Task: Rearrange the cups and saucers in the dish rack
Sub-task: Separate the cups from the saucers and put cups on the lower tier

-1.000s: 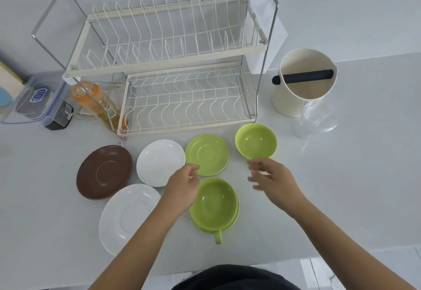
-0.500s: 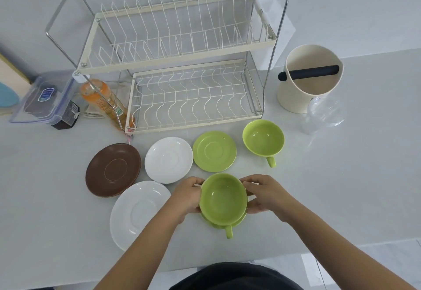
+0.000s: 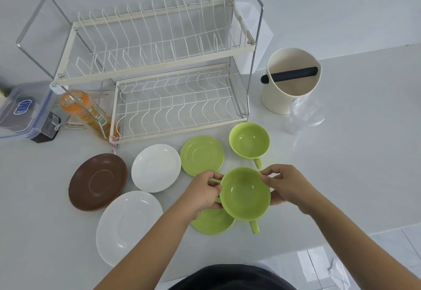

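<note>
A green cup [image 3: 245, 195] is lifted above its green saucer [image 3: 213, 221], handle toward me. My left hand [image 3: 204, 192] grips its left rim and my right hand [image 3: 287, 186] grips its right side. A second green cup [image 3: 249, 141] stands upright behind, beside another green saucer [image 3: 202, 155]. A white saucer [image 3: 156, 168], a brown saucer [image 3: 98, 182] and a larger white saucer [image 3: 128, 227] lie to the left. The two-tier white wire dish rack [image 3: 155, 57] behind them holds nothing.
A cream canister with a black bar [image 3: 290, 82] and a clear plastic cup [image 3: 305, 113] stand at the right. An orange bottle [image 3: 84, 111] and a clear lidded box [image 3: 22, 111] sit left of the rack. The counter's front edge is near my body.
Both hands closed on the near green cup and raised it off its saucer, shifting it slightly right. The saucer beneath now shows.
</note>
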